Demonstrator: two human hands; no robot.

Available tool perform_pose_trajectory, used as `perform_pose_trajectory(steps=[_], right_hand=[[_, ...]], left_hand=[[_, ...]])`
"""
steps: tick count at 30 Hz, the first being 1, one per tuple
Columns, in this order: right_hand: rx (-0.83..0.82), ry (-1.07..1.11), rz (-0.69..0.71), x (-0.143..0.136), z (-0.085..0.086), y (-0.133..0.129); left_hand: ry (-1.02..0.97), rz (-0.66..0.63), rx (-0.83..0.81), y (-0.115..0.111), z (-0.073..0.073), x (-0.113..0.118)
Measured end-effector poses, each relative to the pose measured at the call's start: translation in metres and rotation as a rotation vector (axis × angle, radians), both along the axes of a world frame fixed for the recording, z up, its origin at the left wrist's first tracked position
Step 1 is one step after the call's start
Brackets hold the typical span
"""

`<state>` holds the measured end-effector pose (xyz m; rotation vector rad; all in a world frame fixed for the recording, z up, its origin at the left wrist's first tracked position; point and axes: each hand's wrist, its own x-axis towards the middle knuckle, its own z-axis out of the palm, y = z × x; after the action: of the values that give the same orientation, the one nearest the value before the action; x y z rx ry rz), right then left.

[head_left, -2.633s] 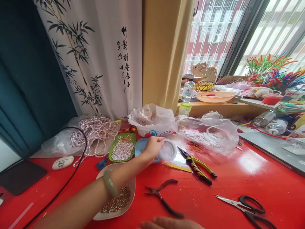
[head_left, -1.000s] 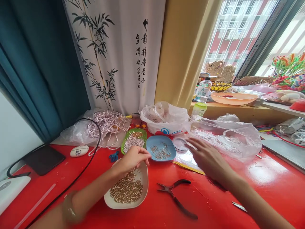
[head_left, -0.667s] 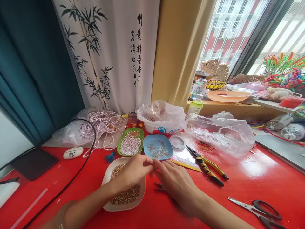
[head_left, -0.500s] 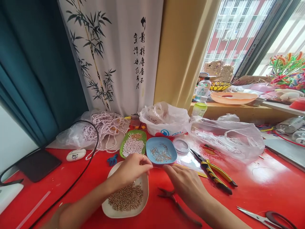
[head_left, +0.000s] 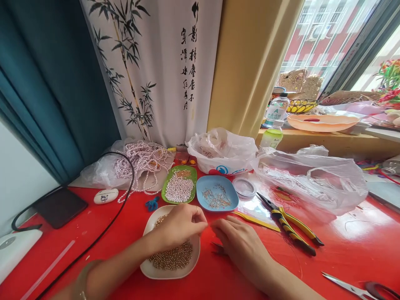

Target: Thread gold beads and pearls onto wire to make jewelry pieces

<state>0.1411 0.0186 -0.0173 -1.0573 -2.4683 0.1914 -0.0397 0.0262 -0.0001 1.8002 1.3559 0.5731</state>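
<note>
Beads (head_left: 173, 259) in the dish (head_left: 196, 255) beneath the pinched left hand (head_left: 183, 227) are probably light, hard and slippery, best nipped singly across the middle; whether it or the curled right hand (head_left: 240, 243) grips anything, I cannot tell.

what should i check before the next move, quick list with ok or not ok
1. Grip of left hand and right hand: cannot tell; anything between the fingers is too fine to make out.
2. White tray level on the table: ok; gold beads inside.
3. Blue tray uncovered: ok.
4. Dark pliers unobstructed: not ok; the right hand mostly hides them.
5. Yellow-black pliers in plain view: ok.
6. Scissors fully in view: not ok; cut off by the frame.
</note>
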Motion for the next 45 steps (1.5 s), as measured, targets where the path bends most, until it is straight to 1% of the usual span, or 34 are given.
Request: perform_pose_trajectory(steps=[2,5,7,10,12,14,17,19,21,23,25,27,30,32,37,45], right_hand=[[-0.054,-0.025,-0.038,-0.001,-0.001,0.001],[-0.121,-0.032,-0.059,-0.002,-0.002,0.002],[-0.168,-0.015,-0.079,-0.001,-0.002,0.001],[-0.253,0.04,-0.152,0.002,-0.001,0.0],[-0.305,0.099,-0.203,0.004,0.0,-0.001],[-0.33,0.162,-0.229,0.004,0.001,-0.001],[-0.315,0.233,-0.232,0.005,0.0,0.0],[-0.286,0.27,-0.216,0.006,-0.001,0.002],[-0.251,0.306,-0.191,0.007,-0.002,0.004],[-0.269,0.351,-0.16,0.006,-0.003,0.005],[-0.382,0.434,-0.127,0.004,-0.003,0.004],[-0.555,0.539,-0.089,-0.001,-0.004,0.002],[-0.763,0.669,-0.056,-0.007,-0.007,0.001],[-0.837,0.703,-0.052,-0.01,-0.01,0.002],[-0.859,0.684,-0.073,-0.008,-0.015,0.006],[-0.851,0.668,-0.091,-0.008,-0.016,0.007]], left_hand=[[0.023,-0.019,-0.003,0.001,-0.001,0.0],[0.048,-0.024,0.012,0.001,-0.002,0.0],[0.062,-0.005,0.019,0.003,-0.002,-0.001],[0.062,0.042,0.01,0.009,-0.002,-0.006],[0.021,0.085,0.042,0.015,-0.003,-0.012],[-0.062,0.131,0.124,0.022,-0.004,-0.019],[-0.155,0.148,0.189,0.031,-0.005,-0.027],[-0.155,0.127,0.176,0.034,-0.001,-0.03],[-0.135,0.113,0.169,0.035,0.005,-0.033],[-0.098,0.089,0.137,0.034,0.013,-0.036],[-0.007,-0.002,0.044,0.031,0.019,-0.04],[0.1,-0.104,-0.008,0.027,0.023,-0.043],[0.235,-0.218,0.022,0.025,0.02,-0.046],[0.284,-0.255,0.047,0.025,0.016,-0.046],[0.315,-0.275,0.047,0.027,0.007,-0.043],[0.418,-0.263,0.138,0.025,0.005,-0.038]])
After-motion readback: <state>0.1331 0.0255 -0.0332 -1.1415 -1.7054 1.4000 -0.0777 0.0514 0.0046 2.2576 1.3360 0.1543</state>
